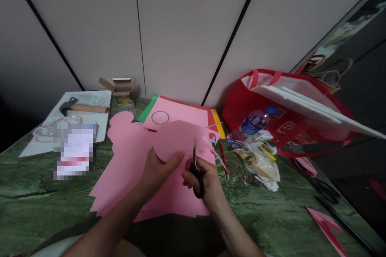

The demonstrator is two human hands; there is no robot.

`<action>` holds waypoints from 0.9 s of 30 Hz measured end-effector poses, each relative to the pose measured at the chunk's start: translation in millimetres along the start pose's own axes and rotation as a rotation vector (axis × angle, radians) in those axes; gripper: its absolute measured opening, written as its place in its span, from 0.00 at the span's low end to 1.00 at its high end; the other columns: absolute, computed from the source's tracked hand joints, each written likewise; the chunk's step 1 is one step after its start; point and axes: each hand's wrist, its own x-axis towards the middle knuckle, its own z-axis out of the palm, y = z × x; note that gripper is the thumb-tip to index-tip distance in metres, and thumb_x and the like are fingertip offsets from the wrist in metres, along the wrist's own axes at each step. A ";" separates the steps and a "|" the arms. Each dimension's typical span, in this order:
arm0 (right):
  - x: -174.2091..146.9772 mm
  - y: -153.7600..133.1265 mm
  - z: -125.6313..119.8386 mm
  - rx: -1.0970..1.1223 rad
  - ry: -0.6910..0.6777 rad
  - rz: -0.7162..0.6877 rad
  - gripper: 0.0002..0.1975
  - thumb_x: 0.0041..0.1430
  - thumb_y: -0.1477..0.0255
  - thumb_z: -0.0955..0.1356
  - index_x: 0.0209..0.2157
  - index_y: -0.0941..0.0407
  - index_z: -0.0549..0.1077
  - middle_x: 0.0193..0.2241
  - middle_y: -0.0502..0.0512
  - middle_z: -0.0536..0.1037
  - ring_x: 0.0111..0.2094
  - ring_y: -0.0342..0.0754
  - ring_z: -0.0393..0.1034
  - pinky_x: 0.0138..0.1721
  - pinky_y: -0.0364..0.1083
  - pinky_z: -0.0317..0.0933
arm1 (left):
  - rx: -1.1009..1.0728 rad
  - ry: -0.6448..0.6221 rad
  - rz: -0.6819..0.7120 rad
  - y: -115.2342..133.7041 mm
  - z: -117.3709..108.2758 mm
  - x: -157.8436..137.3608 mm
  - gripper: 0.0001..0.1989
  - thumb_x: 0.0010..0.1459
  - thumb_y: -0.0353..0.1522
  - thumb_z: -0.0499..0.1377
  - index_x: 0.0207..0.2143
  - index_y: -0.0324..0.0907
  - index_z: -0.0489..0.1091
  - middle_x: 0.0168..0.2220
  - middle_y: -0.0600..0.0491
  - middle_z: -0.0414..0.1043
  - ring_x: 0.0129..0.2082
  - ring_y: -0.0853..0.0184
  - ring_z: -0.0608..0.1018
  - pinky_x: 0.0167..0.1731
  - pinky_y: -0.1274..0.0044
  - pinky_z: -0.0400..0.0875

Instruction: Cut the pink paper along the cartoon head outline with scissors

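Observation:
My left hand grips the lower edge of a pink paper piece with a rounded outline, its thumb lying on top. In my right hand is a pair of scissors with black handles, blades pointing away from me beside the paper's right side. Thin cut strips of pink paper hang off at that side. Beneath both hands lie large pink paper sheets, one with rounded lobes at its upper left. Part of the left fingers is hidden under the paper.
Left are a hammer on a white board, a bead string and a small open box. Coloured sheets lie behind. Right are a red pencil, water bottle, plastic packets and red bag.

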 end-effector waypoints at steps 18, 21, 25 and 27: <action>-2.7 0.3 9.1 0.030 -0.013 0.073 0.16 0.38 0.63 0.74 0.20 0.56 0.65 0.12 0.43 0.65 0.14 0.40 0.60 0.16 0.40 0.55 | -0.040 0.132 0.075 -3.4 1.2 -1.8 0.10 0.51 0.38 0.59 0.29 0.40 0.68 0.23 0.56 0.71 0.24 0.69 0.74 0.22 0.80 0.68; -4.7 2.7 13.1 0.027 -0.057 0.071 0.16 0.39 0.63 0.74 0.19 0.56 0.64 0.11 0.43 0.65 0.14 0.39 0.59 0.16 0.40 0.54 | 0.054 0.138 -0.038 0.5 2.7 -5.4 0.11 0.48 0.39 0.60 0.22 0.40 0.68 0.19 0.56 0.70 0.22 0.68 0.74 0.20 0.79 0.69; -5.7 5.5 16.0 0.012 -0.081 0.076 0.15 0.40 0.63 0.73 0.19 0.56 0.65 0.11 0.43 0.65 0.14 0.39 0.59 0.17 0.40 0.53 | 0.089 0.153 -0.201 6.4 5.3 -6.5 0.12 0.45 0.40 0.61 0.16 0.43 0.66 0.15 0.56 0.69 0.18 0.67 0.73 0.18 0.78 0.69; -5.4 6.5 16.0 0.013 -0.077 0.088 0.14 0.40 0.63 0.73 0.20 0.56 0.66 0.12 0.43 0.65 0.14 0.39 0.58 0.17 0.40 0.53 | 0.098 0.173 -0.249 9.3 6.5 -5.8 0.13 0.44 0.40 0.61 0.15 0.43 0.65 0.14 0.56 0.68 0.17 0.67 0.73 0.16 0.77 0.69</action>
